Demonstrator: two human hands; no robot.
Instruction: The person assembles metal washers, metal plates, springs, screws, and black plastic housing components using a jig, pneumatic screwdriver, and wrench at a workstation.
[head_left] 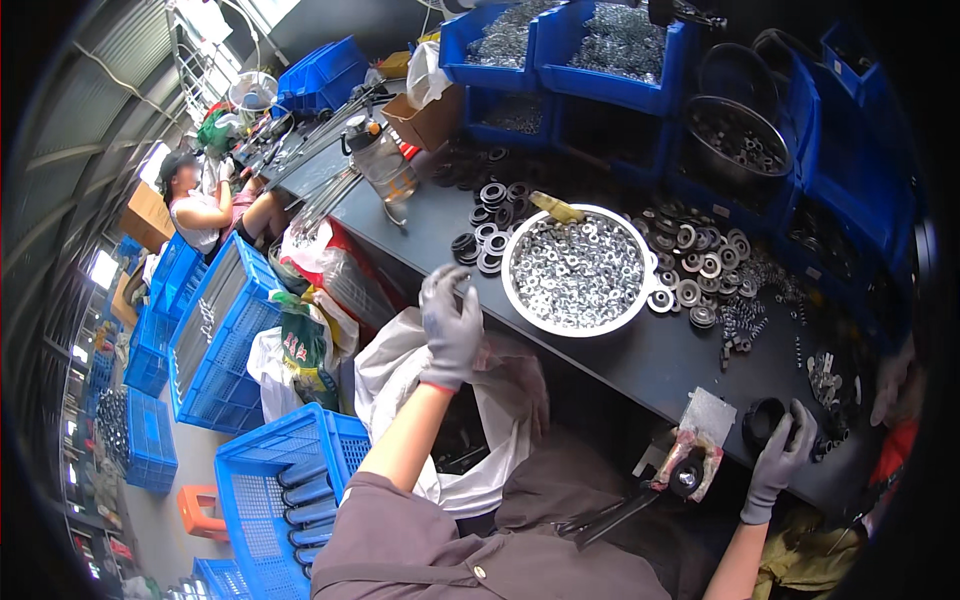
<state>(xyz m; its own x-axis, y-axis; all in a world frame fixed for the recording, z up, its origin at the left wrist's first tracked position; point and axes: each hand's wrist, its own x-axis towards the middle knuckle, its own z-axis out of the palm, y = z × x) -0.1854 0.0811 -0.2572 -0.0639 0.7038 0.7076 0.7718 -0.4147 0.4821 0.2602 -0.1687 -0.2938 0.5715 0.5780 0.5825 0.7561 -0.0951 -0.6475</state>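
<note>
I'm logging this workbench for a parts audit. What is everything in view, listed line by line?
Metal bowl: one, silver, full of small washers, bench middle.
Black rings: many, stacked left of the bowl.
Silver-black rings: many, right of the bowl.
Storage bins: several, blue, along the bench back.
Clear jug: one, bench far left.
Crates: several, blue, on the floor at left.
Plastic bag: one, white, below the bench edge.
Left hand: grey glove, over the bag.
Right hand: grey glove, on a black ring.

Left hand (pixel 452 330), gloved, hovering open off the workbench (pixel 620 360) front edge beside the washer-filled metal bowl (pixel 577 270); right hand (pixel 780 462) gripping a black ring (pixel 765 420) at the near edge.
</note>
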